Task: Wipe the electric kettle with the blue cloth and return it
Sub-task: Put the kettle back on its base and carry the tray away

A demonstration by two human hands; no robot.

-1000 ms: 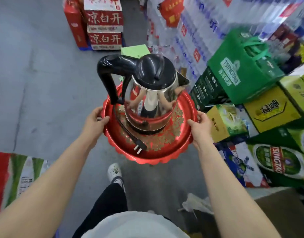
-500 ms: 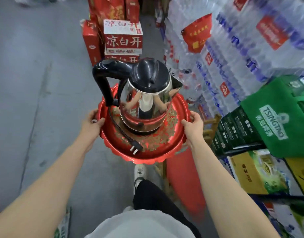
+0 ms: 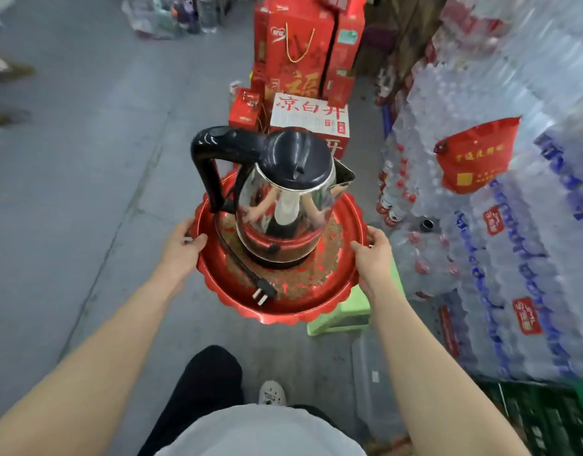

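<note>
A steel electric kettle (image 3: 283, 205) with a black lid and black handle stands upright on a round red tray (image 3: 293, 307). Its black cord and plug (image 3: 260, 292) lie on the tray in front of it. My left hand (image 3: 181, 248) grips the tray's left rim and my right hand (image 3: 372, 255) grips its right rim, holding the tray in the air at waist height. No blue cloth is in view.
A green plastic stool (image 3: 343, 317) stands just below the tray's right side. Stacked packs of bottled water (image 3: 501, 225) fill the right. Red gift boxes and a white carton (image 3: 310, 113) stand ahead. Grey concrete floor (image 3: 86, 179) lies to the left, with someone's feet far left.
I have walked forward along the aisle carrying the tray. The green beer cartons have dropped out of view, the water packs and red boxes are nearer, and a green stool now shows under the tray.
</note>
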